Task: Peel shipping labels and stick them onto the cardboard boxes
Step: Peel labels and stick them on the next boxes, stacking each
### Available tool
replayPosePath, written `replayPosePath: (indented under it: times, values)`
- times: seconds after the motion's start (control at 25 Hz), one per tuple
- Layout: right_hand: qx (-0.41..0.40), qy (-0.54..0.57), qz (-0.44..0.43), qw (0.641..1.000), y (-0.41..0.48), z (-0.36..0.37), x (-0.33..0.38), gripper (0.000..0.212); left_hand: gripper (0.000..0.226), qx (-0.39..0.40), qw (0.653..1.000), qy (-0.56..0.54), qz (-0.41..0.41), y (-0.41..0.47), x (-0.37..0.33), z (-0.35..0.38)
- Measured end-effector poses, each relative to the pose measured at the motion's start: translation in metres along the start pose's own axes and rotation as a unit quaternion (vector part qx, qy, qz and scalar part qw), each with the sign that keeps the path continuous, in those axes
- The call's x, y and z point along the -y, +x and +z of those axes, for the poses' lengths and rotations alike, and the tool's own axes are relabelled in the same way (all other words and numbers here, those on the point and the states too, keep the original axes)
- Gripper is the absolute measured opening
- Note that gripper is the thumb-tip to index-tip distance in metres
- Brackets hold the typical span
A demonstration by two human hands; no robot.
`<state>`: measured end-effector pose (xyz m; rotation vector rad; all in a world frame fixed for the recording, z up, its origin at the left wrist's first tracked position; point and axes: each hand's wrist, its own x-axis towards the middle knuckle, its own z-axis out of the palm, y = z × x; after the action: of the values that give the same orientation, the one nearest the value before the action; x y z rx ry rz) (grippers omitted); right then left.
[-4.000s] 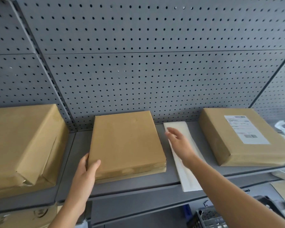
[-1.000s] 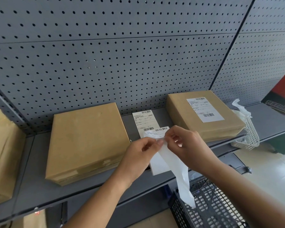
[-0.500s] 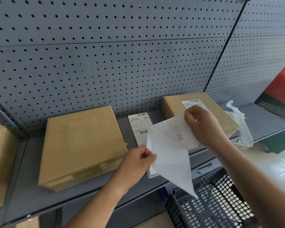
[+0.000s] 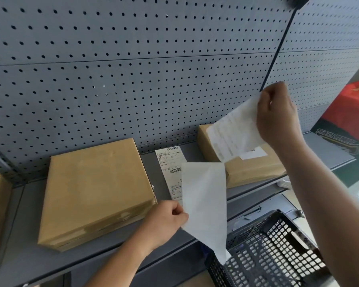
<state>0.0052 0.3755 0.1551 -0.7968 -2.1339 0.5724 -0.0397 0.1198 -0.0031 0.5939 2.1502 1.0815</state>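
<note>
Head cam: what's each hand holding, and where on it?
Right hand pinches the peeled shipping label at its upper edge. Left hand pinches the backing sheet at its left edge.

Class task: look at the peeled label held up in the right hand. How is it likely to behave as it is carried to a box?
The peeled label is probably floppy: it curves from the right hand, which pinches one end only. It looks thin and light, since print shows faintly through it. Its face toward the camera may be adhesive, so it could cling if it folds.

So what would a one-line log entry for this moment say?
step: label peeling | right hand: lifts label | left hand: pinches backing sheet | middle box: unlabelled | right box: labelled
</note>
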Motion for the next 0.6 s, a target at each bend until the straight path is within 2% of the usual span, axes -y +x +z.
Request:
replayPosePath:
  times: [0.12, 0.28, 0.32, 0.4, 0.48, 0.56, 0.6]
  values:
    - [-0.039, 0.037, -0.024, 0.998, 0.006, -0.012, 0.009, 0.023, 0.021, 0.008, 0.999, 0.037, -0.007, -0.002, 0.003, -0.001]
    - [-0.004, 0.063, -0.114, 0.991, -0.030, -0.012, 0.023, 0.014, 0.024, -0.057, 0.996, 0.068, 0.028, -0.010, -0.007, -0.013]
    - [0.011, 0.069, -0.140, 0.988, -0.043, -0.010, 0.025, 0.010, 0.024, -0.077, 0.996, 0.019, 0.050, -0.011, -0.012, -0.017]
    - [0.048, 0.078, -0.188, 0.978, -0.072, -0.002, 0.029, 0.004, 0.024, -0.081, 0.981, -0.163, 0.070, -0.013, -0.026, -0.028]
    - [0.089, 0.069, -0.239, 0.964, -0.099, 0.009, 0.034, 0.005, 0.042, -0.047, 0.940, -0.330, 0.067, -0.012, -0.038, -0.040]
    - [0.129, 0.062, -0.295, 0.945, -0.119, 0.020, 0.039, 0.007, 0.053, -0.026, 0.907, -0.416, 0.064, -0.013, -0.048, -0.052]
    - [0.145, 0.062, -0.326, 0.932, -0.127, 0.026, 0.041, 0.006, 0.053, -0.022, 0.901, -0.428, 0.067, -0.014, -0.050, -0.056]
